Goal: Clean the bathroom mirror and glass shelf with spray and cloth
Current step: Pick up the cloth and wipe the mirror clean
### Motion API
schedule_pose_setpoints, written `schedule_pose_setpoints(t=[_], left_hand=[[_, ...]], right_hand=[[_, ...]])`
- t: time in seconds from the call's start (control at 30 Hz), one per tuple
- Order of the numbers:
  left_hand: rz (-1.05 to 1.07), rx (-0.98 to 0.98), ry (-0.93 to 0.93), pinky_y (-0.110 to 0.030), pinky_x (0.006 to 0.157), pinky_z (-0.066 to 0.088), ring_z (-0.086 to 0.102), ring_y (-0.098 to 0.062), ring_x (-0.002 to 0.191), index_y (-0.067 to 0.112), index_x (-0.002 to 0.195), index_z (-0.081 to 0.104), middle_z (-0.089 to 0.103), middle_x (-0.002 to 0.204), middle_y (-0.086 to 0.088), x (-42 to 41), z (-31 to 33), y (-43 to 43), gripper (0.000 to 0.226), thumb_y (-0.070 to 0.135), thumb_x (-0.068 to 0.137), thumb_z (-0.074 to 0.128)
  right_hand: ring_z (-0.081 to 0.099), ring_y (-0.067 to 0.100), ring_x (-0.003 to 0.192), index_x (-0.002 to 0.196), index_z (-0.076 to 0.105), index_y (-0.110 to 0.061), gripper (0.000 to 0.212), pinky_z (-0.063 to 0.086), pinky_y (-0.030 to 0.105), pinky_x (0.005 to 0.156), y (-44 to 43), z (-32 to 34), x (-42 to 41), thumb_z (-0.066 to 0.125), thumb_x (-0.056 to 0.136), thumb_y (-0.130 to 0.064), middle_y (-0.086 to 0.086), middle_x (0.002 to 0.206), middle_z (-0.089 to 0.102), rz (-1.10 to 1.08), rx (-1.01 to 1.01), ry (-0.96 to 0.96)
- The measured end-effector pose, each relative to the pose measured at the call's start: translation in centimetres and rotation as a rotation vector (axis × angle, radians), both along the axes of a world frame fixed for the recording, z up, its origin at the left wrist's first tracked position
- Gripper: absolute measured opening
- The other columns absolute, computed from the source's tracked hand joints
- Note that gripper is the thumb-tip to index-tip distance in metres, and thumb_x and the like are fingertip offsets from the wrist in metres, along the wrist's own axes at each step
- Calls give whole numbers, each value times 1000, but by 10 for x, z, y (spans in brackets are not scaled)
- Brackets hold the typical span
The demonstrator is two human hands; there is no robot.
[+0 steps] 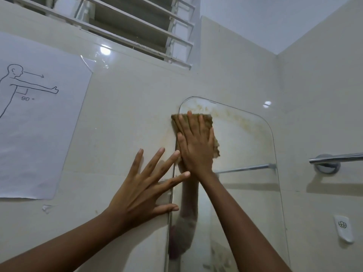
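1. Our right hand (196, 148) lies flat with straight fingers and presses the brown cloth (216, 144) on the top left corner of the mirror (245, 154).
2. Our left hand (141, 191) is open too, with its fingers spread wide on the wall (127, 114). Its thumb seems to touch the mirror's left edge.
3. Brown dirty marks run along the mirror's top.
4. A shiny towel bar (337, 157) is on the right, and a white hook (342, 230) is below it.
5. A paper (39, 124) with a drawn person hangs far left.

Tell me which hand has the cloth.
The right hand, pressing the cloth flat on the mirror; the left hand is bare, spread on the wall by the mirror's edge.
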State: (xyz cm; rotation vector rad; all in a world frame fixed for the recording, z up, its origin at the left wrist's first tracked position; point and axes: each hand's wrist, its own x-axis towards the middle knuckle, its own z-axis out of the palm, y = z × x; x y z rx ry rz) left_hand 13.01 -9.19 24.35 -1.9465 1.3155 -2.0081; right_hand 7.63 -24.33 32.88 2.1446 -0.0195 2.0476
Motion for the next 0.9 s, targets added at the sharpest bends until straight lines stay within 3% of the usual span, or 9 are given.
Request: schedule_pose_setpoints(t=[0.13,0.37,0.6,0.9], left_hand=[[70,36,-9,-69,103,20,19,-38,142,37,146,23,21,156,-6,2,0,0,74,76,83,24],[82,37,3,-68,105,17,20,-35,141,37,144,28,25,155,-5,2,-1,0,71,75,84,24],[90,38,18,-68,105,17,20,-32,143,38,144,30,24,155,-4,1,-1,2,71,75,84,26],[84,25,-8,-67,105,20,21,-34,142,37,144,30,24,155,-4,1,-1,2,70,74,84,30]], right_hand=[[2,14,147,146,18,-36,55,-3,43,116,-5,38,1,14,92,-43,-10,158,12,24,33,-38],[5,17,147,146,18,-35,49,0,47,117,-23,74,-2,27,98,-34,-8,158,14,33,124,-66],[3,21,147,147,17,-30,49,-2,45,118,-69,74,-16,27,99,-33,-4,159,13,27,308,-126],[17,25,144,145,24,-25,49,9,51,118,-165,61,-46,24,97,-33,2,156,22,3,558,-211]])
